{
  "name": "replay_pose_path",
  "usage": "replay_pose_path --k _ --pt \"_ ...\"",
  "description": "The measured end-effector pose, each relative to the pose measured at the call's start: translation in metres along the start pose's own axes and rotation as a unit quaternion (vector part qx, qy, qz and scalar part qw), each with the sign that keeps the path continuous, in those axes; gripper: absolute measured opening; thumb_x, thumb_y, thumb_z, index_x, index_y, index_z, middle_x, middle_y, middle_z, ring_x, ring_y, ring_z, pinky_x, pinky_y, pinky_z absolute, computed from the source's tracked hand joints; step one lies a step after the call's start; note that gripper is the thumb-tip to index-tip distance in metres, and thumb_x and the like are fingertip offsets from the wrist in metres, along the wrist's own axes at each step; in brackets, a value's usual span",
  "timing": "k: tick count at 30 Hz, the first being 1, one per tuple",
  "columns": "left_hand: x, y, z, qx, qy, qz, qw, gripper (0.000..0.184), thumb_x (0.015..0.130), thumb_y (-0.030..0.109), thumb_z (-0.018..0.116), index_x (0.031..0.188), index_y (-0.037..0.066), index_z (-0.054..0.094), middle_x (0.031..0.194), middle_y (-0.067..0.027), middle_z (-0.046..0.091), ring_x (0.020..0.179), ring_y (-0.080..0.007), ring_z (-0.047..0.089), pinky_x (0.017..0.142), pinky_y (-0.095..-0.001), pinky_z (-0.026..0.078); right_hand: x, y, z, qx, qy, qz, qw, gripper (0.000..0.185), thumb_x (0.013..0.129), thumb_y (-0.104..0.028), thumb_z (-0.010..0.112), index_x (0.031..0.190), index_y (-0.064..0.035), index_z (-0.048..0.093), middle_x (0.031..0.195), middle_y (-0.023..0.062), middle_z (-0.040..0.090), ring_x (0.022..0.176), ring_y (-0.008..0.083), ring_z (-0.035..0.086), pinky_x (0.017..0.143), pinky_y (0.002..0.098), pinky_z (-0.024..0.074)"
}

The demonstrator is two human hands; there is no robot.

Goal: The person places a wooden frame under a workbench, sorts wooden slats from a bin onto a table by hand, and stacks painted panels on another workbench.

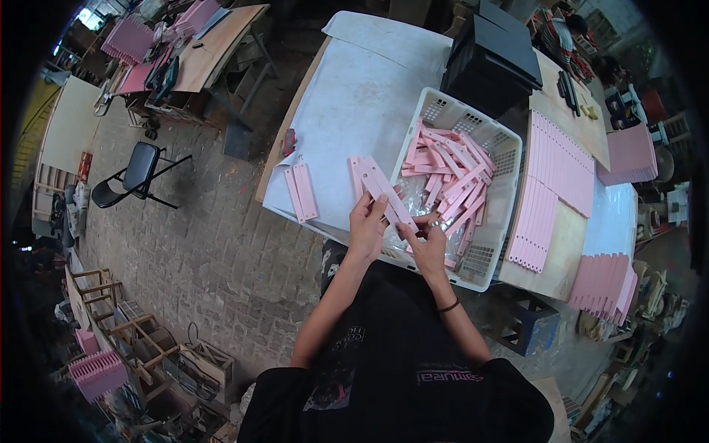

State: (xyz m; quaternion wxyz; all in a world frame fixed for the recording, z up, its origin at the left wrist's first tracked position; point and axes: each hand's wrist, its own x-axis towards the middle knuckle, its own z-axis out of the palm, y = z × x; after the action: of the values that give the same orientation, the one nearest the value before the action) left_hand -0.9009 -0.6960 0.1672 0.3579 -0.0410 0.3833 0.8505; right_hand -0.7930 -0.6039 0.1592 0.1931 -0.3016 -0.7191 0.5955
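Observation:
Between my two hands is a pink slat [385, 193] with small holes, tilted over the front of the covered table. My left hand [367, 225] closes on its left edge. My right hand [427, 242] pinches its lower end, close to the basket's near-left side. Partly hidden behind it is another pink slat [357, 176]; whether it is held or lying on the table I cannot tell. Farther left, a pair of pink slats [300, 193] lies side by side on the white cover. The white plastic basket [509, 166] at my right contains many loose pink slats [454, 166] and clear plastic.
A red object [289, 142] rests at the table's left edge. Black boxes [491, 63] stand behind the basket. Rows of pink strips [557, 162] cover a board at right. A black folding chair [139, 173] stands on the brick floor at left.

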Motion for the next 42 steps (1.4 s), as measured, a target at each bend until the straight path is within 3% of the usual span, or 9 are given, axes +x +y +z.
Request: replay_pose_path --k 8,14,20,23,26,30,34,38,42 --pt "0.013 0.005 -0.019 -0.006 0.044 -0.03 0.999 0.036 0.096 0.012 0.058 0.127 -0.004 0.051 0.122 -0.0163 0.063 0.114 -0.0256 0.06 0.092 -0.0387 0.051 0.008 0.014 -0.002 0.107 -0.081 0.044 0.99 0.02 0.093 -0.014 0.065 0.105 0.0 0.057 0.089 0.0055 0.061 0.075 0.0115 0.064 0.062 0.0229 0.0477" --pt "0.074 0.021 -0.093 0.088 0.134 -0.027 0.987 0.027 0.092 0.011 0.063 0.115 -0.002 0.06 0.106 -0.0107 0.066 0.094 -0.0191 0.064 0.082 -0.0358 0.052 0.015 0.022 -0.031 0.058 0.019 0.035 0.998 0.022 0.097 -0.016 0.057 0.113 -0.0005 0.057 0.096 0.0057 0.06 0.078 0.0112 0.063 0.062 0.0227 0.0479" --pt "0.144 -0.036 -0.159 0.214 0.075 -0.126 0.966 0.023 0.085 0.01 0.07 0.105 0.0 0.065 0.094 -0.0079 0.067 0.085 -0.0173 0.063 0.074 -0.0345 0.05 0.01 0.036 -0.056 0.029 0.043 0.062 0.997 0.023 0.097 -0.018 0.057 0.112 -0.0009 0.058 0.097 0.0063 0.062 0.08 0.0124 0.064 0.064 0.0241 0.049" --pt "0.153 -0.063 -0.17 0.458 0.142 -0.013 0.878 0.032 0.08 0.012 0.075 0.106 0.0 0.062 0.089 -0.0107 0.067 0.082 -0.024 0.064 0.073 -0.0377 0.05 0.009 0.049 -0.067 0.003 0.064 0.074 0.995 0.025 0.096 -0.019 0.059 0.112 0.0 0.06 0.096 0.0069 0.064 0.08 0.0156 0.064 0.066 0.0268 0.05" --pt "0.149 -0.08 -0.167 0.676 0.186 0.172 0.692 0.041 0.076 0.016 0.077 0.109 0.0 0.057 0.084 -0.0152 0.066 0.079 -0.0324 0.064 0.072 -0.0414 0.05 0.006 0.079 -0.091 -0.113 0.085 0.066 0.988 0.025 0.095 -0.02 0.059 0.112 -0.001 0.061 0.092 0.0087 0.065 0.08 0.018 0.064 0.067 0.0293 0.0502" --pt "0.138 -0.066 -0.143 0.66 0.162 0.069 0.731 0.043 0.08 0.02 0.075 0.112 0.001 0.053 0.091 -0.0191 0.061 0.085 -0.0361 0.062 0.076 -0.0438 0.048 -0.001 0.125 -0.121 -0.319 -0.096 0.058 0.941 0.02 0.087 -0.009 0.061 0.105 -0.0016 0.064 0.098 0.0157 0.067 0.084 0.0279 0.067 0.074 0.0376 0.0527" --pt "0.127 -0.064 -0.134 0.677 0.2 0.103 0.701 0.04 0.084 0.023 0.071 0.112 0.0 0.054 0.1 -0.0203 0.055 0.089 -0.0361 0.059 0.077 -0.0442 0.048 -0.005 0.165 -0.109 -0.508 -0.323 0.081 0.795 0.022 0.084 -0.017 0.059 0.099 -0.0035 0.066 0.099 0.0164 0.065 0.097 0.0333 0.063 0.084 0.0437 0.0508" --pt "0.123 -0.066 -0.174 0.662 0.171 0.174 0.708 0.036 0.088 0.021 0.066 0.115 0.0 0.054 0.102 -0.0191 0.055 0.087 -0.0325 0.058 0.076 -0.042 0.048 0.003 0.178 -0.099 -0.497 -0.336 0.046 0.799 0.019 0.084 -0.016 0.055 0.095 -0.0041 0.065 0.1 0.017 0.065 0.096 0.0351 0.063 0.084 0.0454 0.051" --pt "0.07 -0.029 -0.136 0.532 0.194 0.193 0.801 0.03 0.095 0.018 0.057 0.119 0.0 0.054 0.105 -0.0138 0.056 0.087 -0.0227 0.057 0.075 -0.0336 0.047 0.011 0.151 -0.111 -0.437 -0.361 0.021 0.824 0.019 0.083 -0.019 0.061 0.096 -0.0043 0.061 0.1 0.0158 0.064 0.094 0.0349 0.062 0.08 0.045 0.0505"
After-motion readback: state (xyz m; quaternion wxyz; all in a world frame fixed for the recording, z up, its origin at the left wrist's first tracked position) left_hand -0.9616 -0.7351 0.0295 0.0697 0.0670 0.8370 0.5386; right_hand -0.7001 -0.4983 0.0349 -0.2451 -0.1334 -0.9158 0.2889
